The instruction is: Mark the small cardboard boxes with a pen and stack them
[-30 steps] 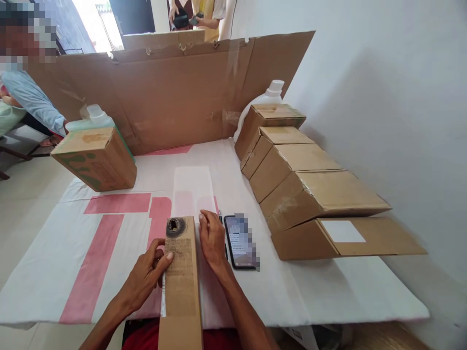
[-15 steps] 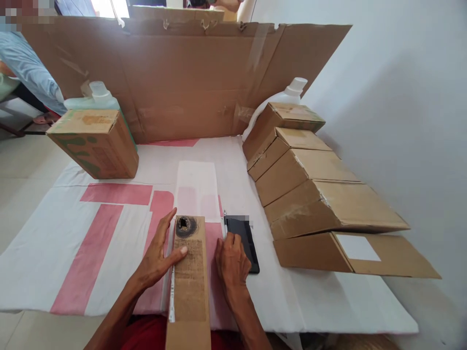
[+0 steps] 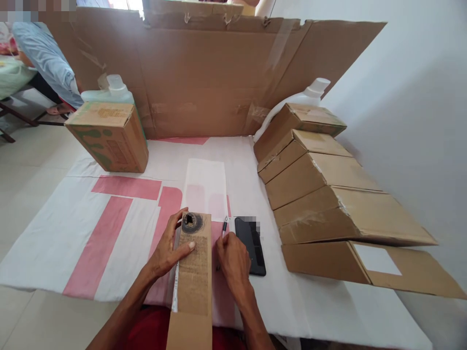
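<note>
A long, narrow cardboard box [image 3: 197, 291] rests at the table's near edge, pointing toward me. Its top has a dark-ringed hole [image 3: 189, 220] at the far end and a patch of fine dark marks below. My left hand [image 3: 171, 248] grips the box, thumb on the top and fingers round its left side. To the right of the box, my right hand [image 3: 233, 257] is closed round a pen [image 3: 224, 226], whose dark upper end points away from me. A flat black device [image 3: 251, 245] like a tablet lies just beyond that hand, partly covered by it.
A tall cardboard panel [image 3: 204, 78] stands along the back. A box [image 3: 109, 136] and a bottle [image 3: 116, 85] are at left; several cardboard boxes [image 3: 310, 209] and a white jug [image 3: 317, 87] line the right. A thin white sheet [image 3: 206, 182] lies mid-table. Someone's blue-clothed leg [image 3: 47, 58] shows far left.
My right hand now shows the pen upright beside the box, clear of the black device. My left fingers have curled closer round the box. The whole view has shifted a little to the right.
</note>
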`<action>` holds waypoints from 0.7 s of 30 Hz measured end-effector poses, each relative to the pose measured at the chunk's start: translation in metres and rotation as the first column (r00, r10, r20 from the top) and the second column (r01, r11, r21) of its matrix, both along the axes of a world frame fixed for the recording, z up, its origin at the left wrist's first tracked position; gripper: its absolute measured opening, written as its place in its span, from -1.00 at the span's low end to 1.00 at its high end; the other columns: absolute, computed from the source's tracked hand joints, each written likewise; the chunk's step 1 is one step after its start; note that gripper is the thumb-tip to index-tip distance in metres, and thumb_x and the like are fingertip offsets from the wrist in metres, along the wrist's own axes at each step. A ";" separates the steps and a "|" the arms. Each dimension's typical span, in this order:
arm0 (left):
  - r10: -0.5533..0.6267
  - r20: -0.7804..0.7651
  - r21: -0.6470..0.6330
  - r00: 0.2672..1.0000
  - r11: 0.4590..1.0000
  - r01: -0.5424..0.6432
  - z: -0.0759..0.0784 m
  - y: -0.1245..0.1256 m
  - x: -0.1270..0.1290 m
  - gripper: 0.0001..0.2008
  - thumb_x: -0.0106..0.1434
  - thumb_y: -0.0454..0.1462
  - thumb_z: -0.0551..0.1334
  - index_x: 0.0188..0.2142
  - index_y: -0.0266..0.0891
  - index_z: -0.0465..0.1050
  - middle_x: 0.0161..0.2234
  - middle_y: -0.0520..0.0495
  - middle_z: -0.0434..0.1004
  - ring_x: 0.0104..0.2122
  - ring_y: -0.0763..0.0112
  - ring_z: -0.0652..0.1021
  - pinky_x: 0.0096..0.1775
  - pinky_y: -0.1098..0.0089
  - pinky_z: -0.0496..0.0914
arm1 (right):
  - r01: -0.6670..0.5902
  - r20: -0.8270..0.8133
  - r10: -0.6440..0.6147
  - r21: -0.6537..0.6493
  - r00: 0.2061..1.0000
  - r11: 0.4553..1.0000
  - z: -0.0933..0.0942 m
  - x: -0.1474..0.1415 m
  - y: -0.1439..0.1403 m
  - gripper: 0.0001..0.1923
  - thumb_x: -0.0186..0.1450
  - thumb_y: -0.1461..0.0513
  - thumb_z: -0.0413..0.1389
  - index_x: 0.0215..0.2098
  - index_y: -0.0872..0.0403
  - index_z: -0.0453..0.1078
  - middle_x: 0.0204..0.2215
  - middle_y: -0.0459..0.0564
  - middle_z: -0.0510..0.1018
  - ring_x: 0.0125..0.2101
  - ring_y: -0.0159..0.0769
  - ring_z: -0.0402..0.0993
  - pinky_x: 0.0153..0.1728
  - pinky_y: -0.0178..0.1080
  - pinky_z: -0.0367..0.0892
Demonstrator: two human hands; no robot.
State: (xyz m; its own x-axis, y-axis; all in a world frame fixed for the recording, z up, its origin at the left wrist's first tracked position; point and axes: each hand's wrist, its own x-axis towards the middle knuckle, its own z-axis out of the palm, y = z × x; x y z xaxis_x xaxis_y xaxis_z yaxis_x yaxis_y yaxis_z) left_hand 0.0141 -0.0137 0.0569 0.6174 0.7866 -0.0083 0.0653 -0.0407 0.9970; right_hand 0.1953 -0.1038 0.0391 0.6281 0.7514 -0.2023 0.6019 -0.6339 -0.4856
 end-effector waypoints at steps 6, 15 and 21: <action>0.035 0.056 -0.001 0.998 0.999 -0.035 0.000 -0.003 0.007 -0.22 0.24 -0.06 0.35 0.37 -0.15 0.13 0.33 -0.26 0.27 0.30 -0.08 0.34 0.30 -0.03 0.23 | 0.237 -0.610 0.058 0.392 0.790 0.889 0.042 0.021 -0.012 -0.66 0.33 -0.03 0.19 -0.13 -0.02 0.27 -0.53 -0.23 0.49 -0.69 -0.43 0.24 -0.66 -0.37 0.15; 0.145 0.174 -0.006 0.974 0.989 -0.146 -0.020 -0.009 0.025 -0.29 0.24 0.11 0.25 0.27 -0.17 0.24 0.20 -0.23 0.36 0.18 -0.04 0.41 0.20 0.02 0.29 | 0.547 -0.828 0.392 0.559 0.400 0.623 0.084 -0.003 -0.003 -0.77 0.31 0.11 0.05 -0.12 -0.04 0.44 -0.40 -0.04 0.55 -0.50 -0.30 0.42 -0.55 -0.28 0.27; 0.202 0.260 -0.079 0.944 0.979 -0.188 -0.044 -0.011 0.031 -0.14 0.19 0.34 0.12 0.24 -0.20 0.24 0.12 -0.25 0.41 0.10 -0.03 0.46 0.13 0.05 0.35 | 0.623 -0.807 0.347 0.590 0.478 0.513 0.073 -0.029 0.008 -0.85 0.31 0.16 0.24 -0.27 -0.02 0.35 -0.64 -0.26 0.37 -0.68 -0.47 0.16 -0.62 -0.40 0.12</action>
